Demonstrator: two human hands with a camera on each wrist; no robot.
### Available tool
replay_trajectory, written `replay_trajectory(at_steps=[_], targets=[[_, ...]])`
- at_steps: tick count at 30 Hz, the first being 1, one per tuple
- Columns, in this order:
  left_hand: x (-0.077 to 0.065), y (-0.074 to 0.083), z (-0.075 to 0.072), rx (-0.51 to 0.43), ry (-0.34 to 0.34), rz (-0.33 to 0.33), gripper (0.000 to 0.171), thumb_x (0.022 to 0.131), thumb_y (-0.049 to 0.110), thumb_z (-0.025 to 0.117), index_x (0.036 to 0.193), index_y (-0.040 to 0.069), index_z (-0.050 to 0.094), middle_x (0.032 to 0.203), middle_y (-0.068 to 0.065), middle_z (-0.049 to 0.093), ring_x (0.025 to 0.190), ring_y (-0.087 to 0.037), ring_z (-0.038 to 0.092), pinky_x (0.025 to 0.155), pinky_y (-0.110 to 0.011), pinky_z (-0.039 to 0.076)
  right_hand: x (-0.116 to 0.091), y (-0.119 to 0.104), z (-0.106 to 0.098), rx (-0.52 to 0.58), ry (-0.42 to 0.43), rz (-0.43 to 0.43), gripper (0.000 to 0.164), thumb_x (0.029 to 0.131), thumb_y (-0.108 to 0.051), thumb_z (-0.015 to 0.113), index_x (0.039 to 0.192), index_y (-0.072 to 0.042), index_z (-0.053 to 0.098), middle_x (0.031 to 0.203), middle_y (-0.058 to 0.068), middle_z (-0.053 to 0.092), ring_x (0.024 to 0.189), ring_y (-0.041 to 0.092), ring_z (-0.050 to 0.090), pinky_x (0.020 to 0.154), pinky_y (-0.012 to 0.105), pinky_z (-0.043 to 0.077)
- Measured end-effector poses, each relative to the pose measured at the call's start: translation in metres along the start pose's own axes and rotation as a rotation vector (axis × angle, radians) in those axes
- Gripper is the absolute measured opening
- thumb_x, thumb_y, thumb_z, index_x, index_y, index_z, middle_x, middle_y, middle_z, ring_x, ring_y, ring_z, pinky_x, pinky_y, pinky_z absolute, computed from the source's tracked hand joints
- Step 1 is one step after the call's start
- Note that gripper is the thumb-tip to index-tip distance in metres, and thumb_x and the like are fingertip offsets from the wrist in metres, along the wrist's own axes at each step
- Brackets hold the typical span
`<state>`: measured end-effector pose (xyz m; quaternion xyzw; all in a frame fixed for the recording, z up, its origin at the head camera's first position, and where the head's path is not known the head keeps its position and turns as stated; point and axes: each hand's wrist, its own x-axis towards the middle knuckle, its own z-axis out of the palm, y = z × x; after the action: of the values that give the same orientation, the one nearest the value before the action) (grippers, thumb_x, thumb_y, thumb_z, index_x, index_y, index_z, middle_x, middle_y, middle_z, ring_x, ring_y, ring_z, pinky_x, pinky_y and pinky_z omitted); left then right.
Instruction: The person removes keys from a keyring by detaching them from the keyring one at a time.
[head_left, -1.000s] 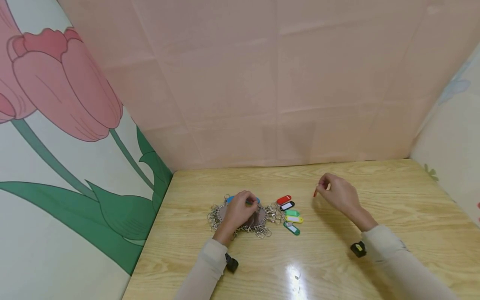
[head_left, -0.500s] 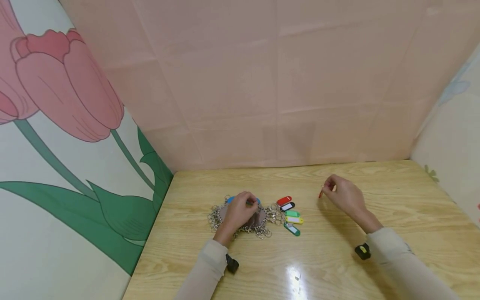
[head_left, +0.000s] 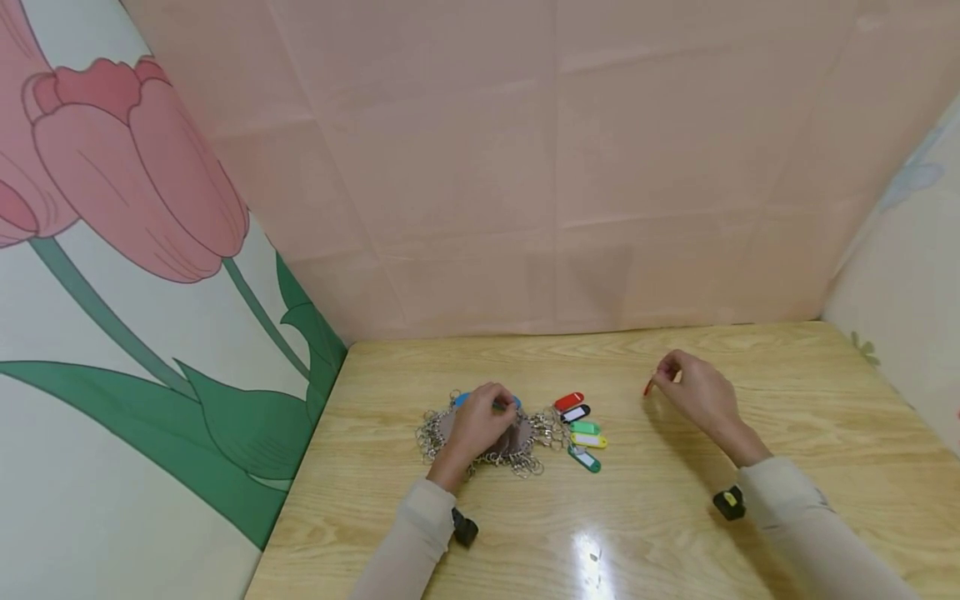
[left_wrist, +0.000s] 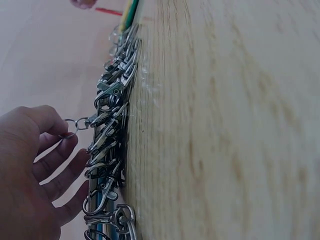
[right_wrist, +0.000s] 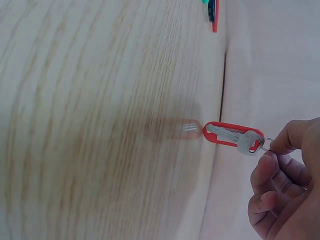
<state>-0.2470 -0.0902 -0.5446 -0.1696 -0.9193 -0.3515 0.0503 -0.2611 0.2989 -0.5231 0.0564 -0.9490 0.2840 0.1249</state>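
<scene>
My left hand (head_left: 480,421) pinches a small metal key ring (left_wrist: 70,131) between thumb and forefinger; the ring joins a clasp on the bunch. Under that hand lies a brownish holder (head_left: 525,433) fringed with several metal clasps (left_wrist: 112,90), with blue pieces (head_left: 462,400) showing at its back edge. To the right, my right hand (head_left: 701,396) pinches the thin ring of a red key tag (right_wrist: 210,134). A silver key (right_wrist: 235,137) hangs against the tag. Tag and key dangle just above the table, well apart from the holder.
Beside the holder's right end lie several key tags: a red tag (head_left: 568,401), a black one, a light green tag (head_left: 585,427), a yellow tag (head_left: 588,440) and a dark green tag (head_left: 584,458). A pink backdrop (head_left: 465,275) rises behind the wooden table (head_left: 525,533).
My right hand has moved a little to the right, carrying the red key tag farther from the holder. The left hand stays in place on its ring.
</scene>
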Motion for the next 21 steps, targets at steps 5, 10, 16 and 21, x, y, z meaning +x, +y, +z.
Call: replay_trajectory(at_steps=[5,10,16,21], targets=[[0.0,0.0,0.0,-0.001,0.002,-0.002,0.008,0.106,0.023,0.066,0.107,0.018,0.073,0.106,0.003,0.071,0.095,-0.011,0.069,0.079,-0.027,0.057,0.0,0.006,-0.002,-0.002,0.007,0.023,0.016,0.101,-0.024,0.063,0.103,-0.009,0.067,0.095,0.012,0.072,0.061,0.017,0.05,0.049,0.033,0.036],[0.0,0.001,0.0,0.001,0.005,-0.001,0.008,0.105,0.023,0.067,0.107,0.018,0.073,0.106,0.002,0.071,0.095,-0.011,0.069,0.079,-0.027,0.057,-0.001,0.012,-0.004,-0.009,0.013,0.05,0.02,0.102,-0.027,0.062,0.104,-0.008,0.067,0.096,0.014,0.073,0.062,0.017,0.052,0.049,0.033,0.038],[0.0,0.002,-0.001,0.003,0.003,-0.007,0.008,0.105,0.023,0.066,0.107,0.018,0.073,0.106,0.002,0.072,0.096,-0.012,0.069,0.079,-0.027,0.057,-0.001,0.021,-0.005,-0.023,-0.014,0.096,0.021,0.102,-0.028,0.063,0.105,-0.007,0.068,0.098,0.014,0.073,0.065,0.018,0.056,0.051,0.033,0.038],[0.0,0.002,-0.001,-0.004,-0.001,-0.015,0.008,0.105,0.023,0.067,0.107,0.019,0.073,0.107,0.003,0.071,0.095,-0.011,0.069,0.079,-0.027,0.057,0.0,0.033,-0.003,-0.033,-0.05,0.141,0.023,0.102,-0.027,0.062,0.105,-0.004,0.067,0.095,0.015,0.072,0.07,0.021,0.059,0.054,0.033,0.04]])
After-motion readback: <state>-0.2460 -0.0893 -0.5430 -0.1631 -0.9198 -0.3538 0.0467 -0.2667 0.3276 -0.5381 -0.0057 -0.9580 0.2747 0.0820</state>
